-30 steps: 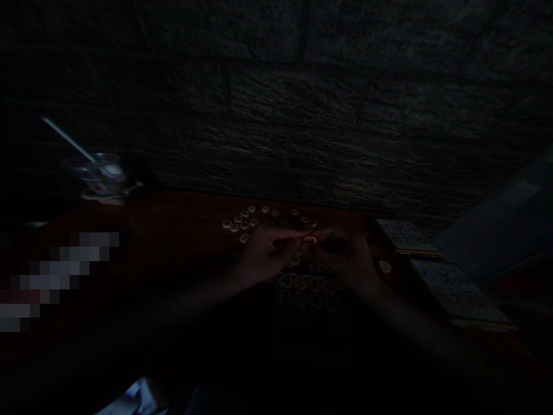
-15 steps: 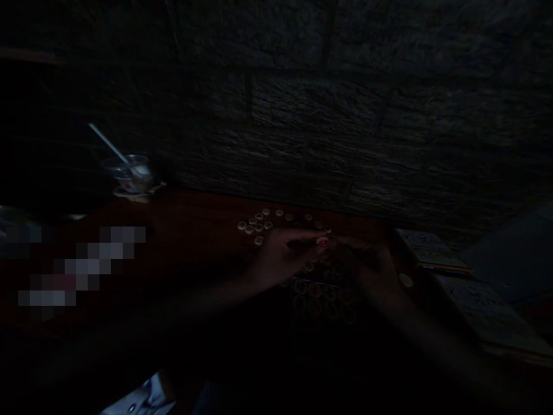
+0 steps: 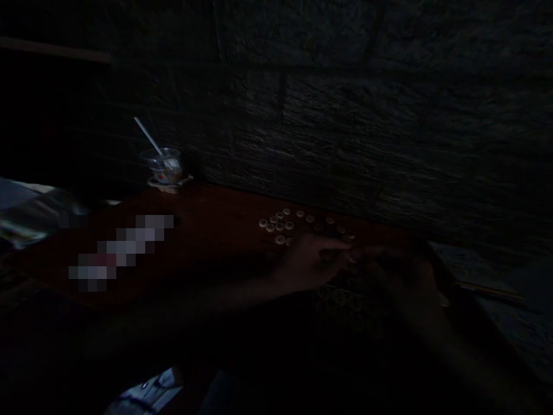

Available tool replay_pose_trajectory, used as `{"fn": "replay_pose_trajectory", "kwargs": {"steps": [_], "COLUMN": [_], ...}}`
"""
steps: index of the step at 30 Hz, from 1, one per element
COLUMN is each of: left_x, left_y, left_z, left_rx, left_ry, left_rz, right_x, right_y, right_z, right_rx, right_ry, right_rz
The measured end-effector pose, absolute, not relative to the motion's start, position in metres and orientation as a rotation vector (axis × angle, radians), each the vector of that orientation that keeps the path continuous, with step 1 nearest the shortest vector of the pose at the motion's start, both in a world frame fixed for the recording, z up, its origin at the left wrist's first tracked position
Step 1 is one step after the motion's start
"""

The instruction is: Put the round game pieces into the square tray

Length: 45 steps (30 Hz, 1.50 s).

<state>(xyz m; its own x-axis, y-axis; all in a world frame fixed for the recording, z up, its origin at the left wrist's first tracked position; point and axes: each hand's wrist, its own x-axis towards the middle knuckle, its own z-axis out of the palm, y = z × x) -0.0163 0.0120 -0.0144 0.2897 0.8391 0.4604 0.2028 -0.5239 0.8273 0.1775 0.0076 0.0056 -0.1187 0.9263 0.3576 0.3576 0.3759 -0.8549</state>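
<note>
The picture is very dark. My left hand (image 3: 309, 262) reaches over the table from the left, thumb and forefinger pinched at their tips around what seems to be a round Chinese chess piece (image 3: 349, 255). Right beside it, my right hand (image 3: 401, 276) comes in from the right, its fingers close to my left fingertips. Shadow hides whether it also grips the piece. Beyond the hands lie several loose Chinese chess pieces (image 3: 280, 226). Below them, more chess pieces (image 3: 339, 297) sit in rows behind a thin straight edge, barely visible.
A clear plastic cup (image 3: 166, 166) with a straw stands at the table's back left by a rough stone wall (image 3: 311, 115). The reddish wooden table (image 3: 216, 210) runs along that wall. At the right lie flat, pale printed items (image 3: 466, 259), with a light disc (image 3: 443, 300) nearby.
The whole view has swung left, so the cup, pieces and hands appear farther right. My hands remain close together; the red-marked piece between them shows less clearly now.
</note>
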Motion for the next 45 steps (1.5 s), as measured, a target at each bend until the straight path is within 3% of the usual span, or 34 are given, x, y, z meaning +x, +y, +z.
{"fn": "replay_pose_trajectory", "kwargs": {"steps": [8, 45], "left_x": [-0.015, -0.019], "left_y": [0.017, 0.016], "left_z": [-0.02, -0.013], "left_rx": [1.819, 1.876], "left_ry": [0.709, 0.807], "left_rz": [1.207, 1.313], "right_x": [0.176, 0.176], "right_y": [0.005, 0.004], "right_z": [0.007, 0.003], "right_rx": [-1.206, -1.088], "right_ry": [-1.672, -1.613], "right_rz": [0.716, 0.938]}}
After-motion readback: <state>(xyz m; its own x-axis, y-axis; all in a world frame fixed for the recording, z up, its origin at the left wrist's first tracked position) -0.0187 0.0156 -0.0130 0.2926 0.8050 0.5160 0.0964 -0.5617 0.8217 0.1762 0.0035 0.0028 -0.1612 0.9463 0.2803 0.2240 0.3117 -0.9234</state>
